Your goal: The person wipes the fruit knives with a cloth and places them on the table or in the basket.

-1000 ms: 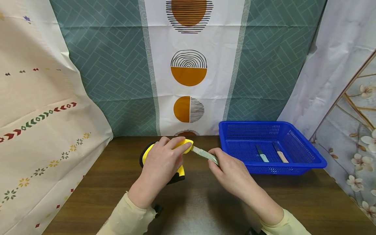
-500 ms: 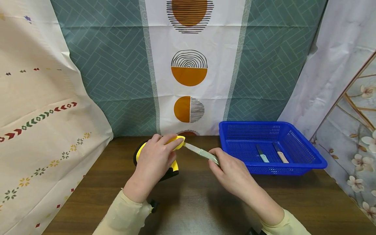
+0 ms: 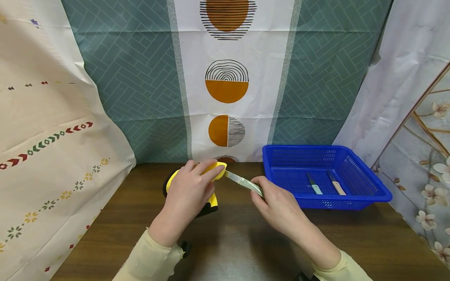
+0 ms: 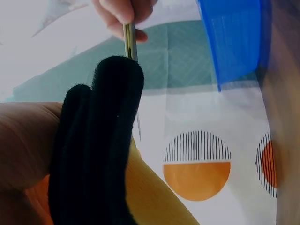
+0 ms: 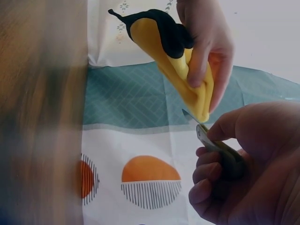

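My left hand (image 3: 190, 189) pinches a folded yellow cloth with a black border (image 3: 220, 170) over the middle of the table. My right hand (image 3: 279, 205) grips a folding knife (image 3: 247, 184) by its pale green handle, its blade unfolded and pointing left. The blade's tip end is at the cloth's folded edge, partly covered by it. In the right wrist view, the blade (image 5: 190, 115) runs along the cloth (image 5: 199, 101), close under the left fingers. Black border (image 4: 117, 93) fills much of the left wrist view and hides part of the blade.
A blue perforated basket (image 3: 327, 201) stands at the back right of the brown wooden table (image 3: 225, 249). Inside it lie two more knives, one with a pale blue handle (image 3: 315, 189) and one with a pink handle (image 3: 338, 187). Patterned curtains (image 3: 147, 97) hang behind and at the sides.
My left hand slid the cloth leftward along the blade, baring more of it, then came back slightly to the right. The right hand and knife have stayed nearly still.
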A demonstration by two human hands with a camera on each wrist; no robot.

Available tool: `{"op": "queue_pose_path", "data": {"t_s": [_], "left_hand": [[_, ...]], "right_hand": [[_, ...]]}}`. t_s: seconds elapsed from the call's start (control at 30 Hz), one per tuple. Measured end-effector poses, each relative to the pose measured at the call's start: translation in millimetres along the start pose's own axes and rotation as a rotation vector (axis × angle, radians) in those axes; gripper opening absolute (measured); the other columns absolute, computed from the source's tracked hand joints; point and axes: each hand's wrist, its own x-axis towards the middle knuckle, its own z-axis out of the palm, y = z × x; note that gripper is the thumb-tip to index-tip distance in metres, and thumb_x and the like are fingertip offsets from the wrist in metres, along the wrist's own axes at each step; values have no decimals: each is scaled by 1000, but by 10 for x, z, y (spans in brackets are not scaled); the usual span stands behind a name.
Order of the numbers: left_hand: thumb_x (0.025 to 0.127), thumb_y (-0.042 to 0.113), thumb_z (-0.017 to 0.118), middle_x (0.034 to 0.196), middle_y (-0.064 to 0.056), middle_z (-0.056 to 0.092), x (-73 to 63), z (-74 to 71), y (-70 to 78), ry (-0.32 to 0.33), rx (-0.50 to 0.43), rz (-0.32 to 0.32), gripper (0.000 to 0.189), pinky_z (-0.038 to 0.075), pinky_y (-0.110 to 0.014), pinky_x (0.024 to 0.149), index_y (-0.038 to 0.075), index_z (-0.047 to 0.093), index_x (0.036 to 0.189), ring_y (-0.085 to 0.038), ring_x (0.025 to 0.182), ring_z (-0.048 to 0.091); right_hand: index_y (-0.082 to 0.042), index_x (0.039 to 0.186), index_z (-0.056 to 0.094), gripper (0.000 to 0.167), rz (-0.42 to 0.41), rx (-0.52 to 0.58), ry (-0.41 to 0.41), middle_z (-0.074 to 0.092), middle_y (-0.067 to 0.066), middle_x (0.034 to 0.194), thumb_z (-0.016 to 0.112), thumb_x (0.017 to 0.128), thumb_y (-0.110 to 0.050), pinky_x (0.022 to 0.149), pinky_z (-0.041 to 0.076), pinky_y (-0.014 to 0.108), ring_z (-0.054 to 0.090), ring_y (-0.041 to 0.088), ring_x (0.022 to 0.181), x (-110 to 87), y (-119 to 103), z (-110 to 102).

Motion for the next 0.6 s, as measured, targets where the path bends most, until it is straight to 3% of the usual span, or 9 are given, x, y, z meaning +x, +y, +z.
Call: {"op": "queue_pose_path", "data": {"t_s": [0.23,0.6], "left_hand": [[85,3,87,130,-7,76,20,63,168,11,-17,69,44,59,-37,77,20,83,126,-31,90,65],[86,8,88,131,-6,76,23,77,271,-23,9,67,44,58,-34,75,24,83,126,-29,92,64]], "right_hand": [[-16,124,70,18,13,4,-29,55,-9,80,67,107,-18,61,46,35,53,13,70,7,-13,-6],[-16,124,69,17,12,8,-38,56,-9,80,67,107,-18,62,47,35,54,13,70,3,-26,-12]]}}
